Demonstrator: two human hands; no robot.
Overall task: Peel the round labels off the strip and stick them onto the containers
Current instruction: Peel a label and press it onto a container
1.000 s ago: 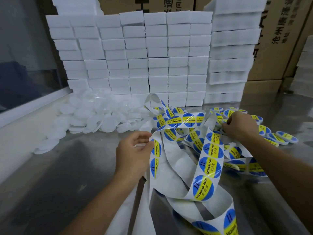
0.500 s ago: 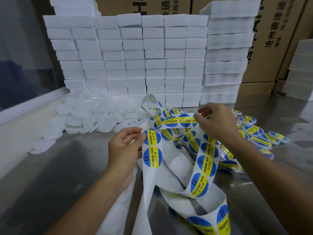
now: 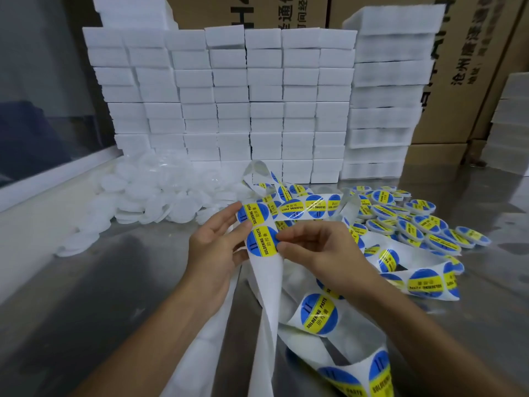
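Observation:
A long white backing strip [image 3: 266,285] with round blue-and-yellow labels loops across the steel table. My left hand [image 3: 213,247] grips the strip from the left, thumb under it and fingers on its face. One round label [image 3: 262,242] sits on the strip between both hands. My right hand [image 3: 317,250] pinches that label's right edge with thumb and forefinger. Several flat round containers with labels on them [image 3: 415,222] lie in a heap to the right. Unlabelled white round containers [image 3: 148,199] are piled at the left.
Stacks of white foam blocks [image 3: 229,104] form a wall at the back, with cardboard boxes [image 3: 469,67] behind them. A glass partition with a white ledge [image 3: 43,173] runs along the left. Bare steel table [image 3: 86,296] lies in front left.
My right hand has come from the labelled containers on the right over to the strip and now pinches the label's edge. My left hand has turned the strip face up and raised it.

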